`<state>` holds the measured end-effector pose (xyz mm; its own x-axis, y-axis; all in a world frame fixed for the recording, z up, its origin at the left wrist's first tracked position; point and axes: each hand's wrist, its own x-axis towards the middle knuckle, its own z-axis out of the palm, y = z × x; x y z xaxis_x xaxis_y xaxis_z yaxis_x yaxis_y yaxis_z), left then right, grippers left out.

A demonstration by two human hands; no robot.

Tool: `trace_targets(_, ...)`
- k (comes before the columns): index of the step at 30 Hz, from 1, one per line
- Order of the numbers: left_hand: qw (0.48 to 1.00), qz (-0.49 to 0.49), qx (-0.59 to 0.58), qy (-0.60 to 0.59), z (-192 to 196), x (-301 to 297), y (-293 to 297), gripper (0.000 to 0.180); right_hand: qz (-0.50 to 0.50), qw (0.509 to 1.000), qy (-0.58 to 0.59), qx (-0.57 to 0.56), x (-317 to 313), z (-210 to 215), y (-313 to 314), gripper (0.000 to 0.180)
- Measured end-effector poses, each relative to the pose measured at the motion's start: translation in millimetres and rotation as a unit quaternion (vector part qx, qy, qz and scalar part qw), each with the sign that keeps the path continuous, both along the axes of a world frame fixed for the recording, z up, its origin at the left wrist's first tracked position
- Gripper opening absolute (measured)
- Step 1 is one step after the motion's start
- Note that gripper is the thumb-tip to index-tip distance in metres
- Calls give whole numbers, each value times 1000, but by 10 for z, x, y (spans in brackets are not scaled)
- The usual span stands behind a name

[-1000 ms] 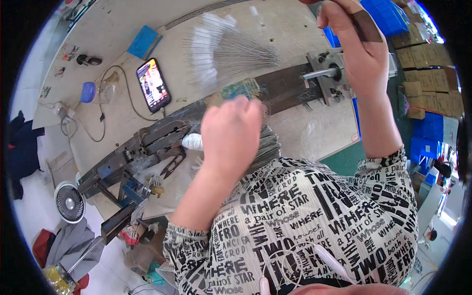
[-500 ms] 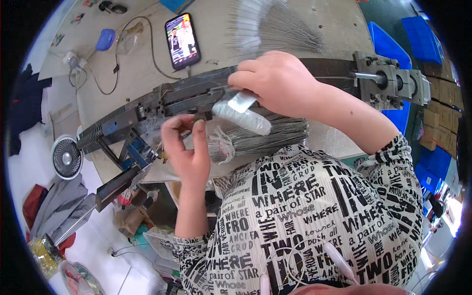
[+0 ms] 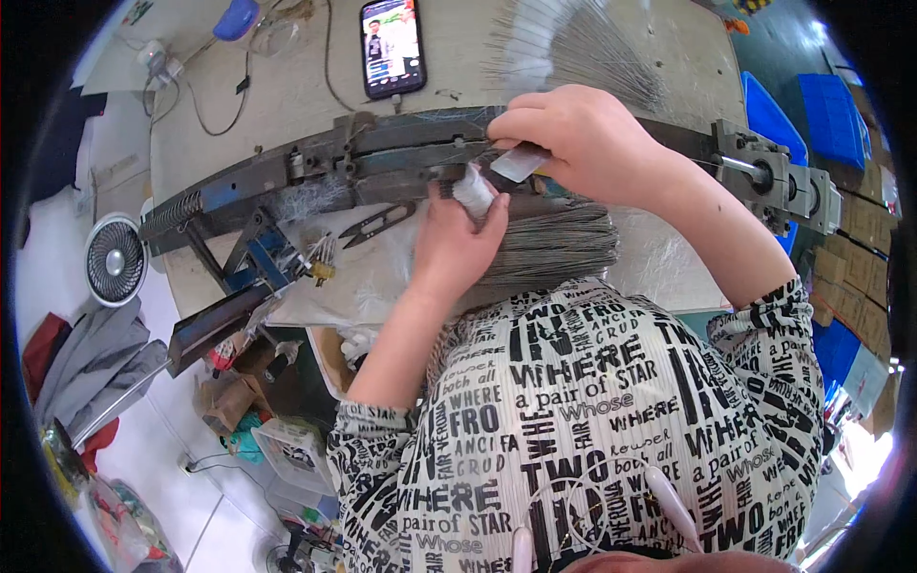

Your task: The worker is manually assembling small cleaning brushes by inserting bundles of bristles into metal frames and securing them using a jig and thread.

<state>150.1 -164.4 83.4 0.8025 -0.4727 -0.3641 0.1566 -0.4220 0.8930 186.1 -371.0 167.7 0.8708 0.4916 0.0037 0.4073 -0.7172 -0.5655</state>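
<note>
Pale and worn, the workbench (image 3: 287, 95) carries a long dark metal jig (image 3: 382, 158) running across it from left to right. Over the middle of that jig the left hand (image 3: 457, 244) is closed around a small white roll (image 3: 473, 191), thumb and fingers wrapped tight so its end sticks up toward the other hand. The right hand (image 3: 583, 143) pinches a flat white strip (image 3: 521, 162) just above the roll, fingertips close together; whether strip and roll are one piece is hard to tell from here. Both hands meet right at the jig, likely so its rail can steady the work.

Beneath the wrists lies a thick bundle of grey wires (image 3: 554, 248), fanned toward the person's patterned shirt. A second fan of wires (image 3: 573, 38) spreads on the far side. Small black snips (image 3: 377, 222) rest on clear plastic sheet just left of the left hand, within easy reach. A phone (image 3: 392, 46) lies well behind the jig. Room is tight in front, open to the left bench edge, where a small fan (image 3: 115, 260) sits below.
</note>
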Motion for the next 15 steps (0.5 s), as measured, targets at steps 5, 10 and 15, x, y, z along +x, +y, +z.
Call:
trace_targets(5,998,47,30,-18,187,-11,302,55,10,981,-191,-27,-140,70,41,36)
trace_targets(10,915,352,-66,188,-58,-208,1448,45,28,999,15,40,-536,0,-234,46)
trace_targets(15,858,473,-108,172,49,-263,1646,39,-108,993,25,-42,-426,-435,-288,44)
